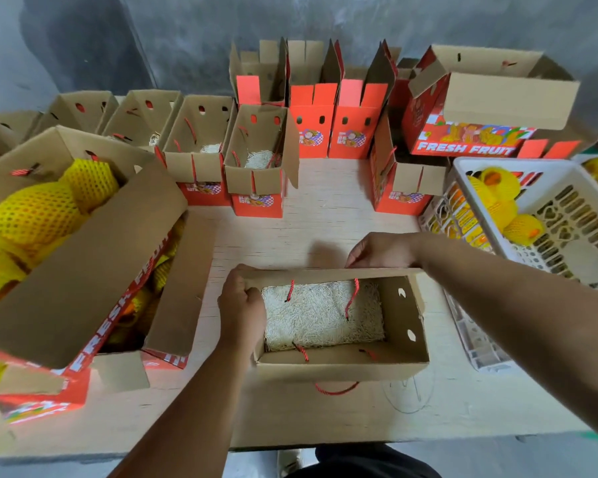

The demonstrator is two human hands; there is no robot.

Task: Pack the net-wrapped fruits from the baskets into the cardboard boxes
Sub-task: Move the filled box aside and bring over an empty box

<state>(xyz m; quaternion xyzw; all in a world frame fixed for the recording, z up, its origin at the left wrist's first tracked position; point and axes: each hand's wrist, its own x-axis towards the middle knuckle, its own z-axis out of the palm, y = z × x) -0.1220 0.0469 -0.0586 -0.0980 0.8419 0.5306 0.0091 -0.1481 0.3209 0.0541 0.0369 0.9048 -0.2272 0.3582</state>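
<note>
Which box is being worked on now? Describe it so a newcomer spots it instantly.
On the pale wooden table, look at the near edge, centre. The open cardboard box there is gripped by both hands, left hand and right hand. Unlike its neighbours, it lies closest, holding only shredded paper, no fruit.

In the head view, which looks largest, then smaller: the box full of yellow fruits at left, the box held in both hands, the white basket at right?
1. Fruit-filled box, though it is near the camera.
2. White basket, cut by the frame edge.
3. Held box, gripped by the left hand and right hand.
Basket and held box are close, so unsure.
</note>
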